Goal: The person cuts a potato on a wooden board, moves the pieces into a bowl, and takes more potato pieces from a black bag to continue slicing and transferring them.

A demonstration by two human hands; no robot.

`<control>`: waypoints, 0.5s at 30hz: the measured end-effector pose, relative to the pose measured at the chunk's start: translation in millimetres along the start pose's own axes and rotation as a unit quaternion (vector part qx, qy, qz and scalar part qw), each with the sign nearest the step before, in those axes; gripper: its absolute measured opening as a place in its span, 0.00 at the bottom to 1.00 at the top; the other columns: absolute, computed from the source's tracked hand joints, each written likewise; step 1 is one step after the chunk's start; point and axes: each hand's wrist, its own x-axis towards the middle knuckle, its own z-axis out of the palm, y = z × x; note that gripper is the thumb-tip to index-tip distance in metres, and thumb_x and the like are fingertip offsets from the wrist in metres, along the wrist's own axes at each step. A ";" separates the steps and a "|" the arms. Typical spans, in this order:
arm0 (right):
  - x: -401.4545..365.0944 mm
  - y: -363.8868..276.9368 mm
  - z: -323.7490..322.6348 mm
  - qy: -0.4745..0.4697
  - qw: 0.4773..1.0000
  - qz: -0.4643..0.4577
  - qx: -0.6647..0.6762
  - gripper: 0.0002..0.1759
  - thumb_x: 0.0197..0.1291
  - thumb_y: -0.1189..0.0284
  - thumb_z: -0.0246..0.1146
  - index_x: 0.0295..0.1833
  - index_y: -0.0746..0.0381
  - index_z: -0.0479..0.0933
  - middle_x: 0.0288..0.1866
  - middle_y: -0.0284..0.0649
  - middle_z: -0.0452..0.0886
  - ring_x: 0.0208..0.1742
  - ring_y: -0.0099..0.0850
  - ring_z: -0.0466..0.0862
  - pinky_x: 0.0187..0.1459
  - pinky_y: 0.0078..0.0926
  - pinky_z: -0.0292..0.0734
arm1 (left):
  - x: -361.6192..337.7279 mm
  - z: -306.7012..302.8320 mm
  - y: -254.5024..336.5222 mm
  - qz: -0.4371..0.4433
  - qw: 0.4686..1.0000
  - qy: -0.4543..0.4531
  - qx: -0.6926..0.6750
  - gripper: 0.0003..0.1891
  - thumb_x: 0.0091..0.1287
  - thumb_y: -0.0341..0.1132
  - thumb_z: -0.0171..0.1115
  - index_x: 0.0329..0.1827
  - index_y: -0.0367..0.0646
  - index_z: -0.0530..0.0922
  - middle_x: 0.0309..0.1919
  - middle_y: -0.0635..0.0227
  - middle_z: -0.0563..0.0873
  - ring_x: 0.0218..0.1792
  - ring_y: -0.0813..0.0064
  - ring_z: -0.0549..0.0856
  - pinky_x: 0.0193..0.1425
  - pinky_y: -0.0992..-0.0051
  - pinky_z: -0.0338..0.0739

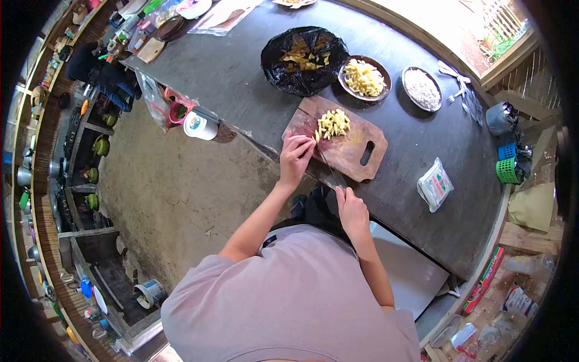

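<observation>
A worn wooden cutting board [356, 160] with a slot handle lies at the near edge of the dark counter. Pale yellow cut pieces [333, 124], perhaps potato, are heaped on it. My left hand [295, 158] is on the board's left side, its fingertips pinched together on a small pale piece. My right hand [353, 212] is closed around the handle of a knife [334, 173], whose blade reaches over the board toward my left fingertips. Beyond the board stand a bowl [386, 72] full of cut pieces and a black plastic-lined container [271, 71] with peelings inside.
A plate of white grains [422, 90] sits right of the bowl, near forks and spoons [453, 75]. A white packet [435, 184] lies at the counter's right. White tub [201, 126] and pink basket [177, 107] are at the left edge. Another person [105, 69] stands far left.
</observation>
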 end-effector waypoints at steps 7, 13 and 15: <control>9.6 -10.7 1.8 0.025 0.999 -0.009 0.043 0.30 0.84 0.44 0.51 0.45 0.62 0.77 0.33 0.63 0.87 0.39 0.66 0.89 0.39 0.64 0.84 | 1.1 -6.5 -4.8 0.007 1.000 -0.021 -0.012 0.09 0.63 0.24 0.77 0.47 0.39 0.92 0.49 0.66 0.92 0.57 0.63 0.89 0.79 0.55 0.74; 8.7 -4.9 -1.3 0.024 0.999 -0.020 -0.021 0.29 0.84 0.43 0.50 0.45 0.59 0.76 0.30 0.60 0.88 0.37 0.64 0.90 0.38 0.63 0.84 | -1.2 -2.4 -3.0 -0.020 0.999 0.008 -0.025 0.10 0.63 0.23 0.76 0.46 0.39 0.93 0.48 0.66 0.93 0.57 0.64 0.90 0.81 0.55 0.72; 9.9 -3.1 -4.7 0.022 0.999 -0.027 -0.025 0.29 0.84 0.43 0.50 0.44 0.59 0.76 0.30 0.60 0.88 0.37 0.64 0.90 0.37 0.63 0.84 | -0.6 -2.3 -1.9 -0.028 0.999 0.013 -0.026 0.10 0.63 0.23 0.77 0.46 0.39 0.93 0.48 0.66 0.93 0.57 0.64 0.90 0.81 0.55 0.72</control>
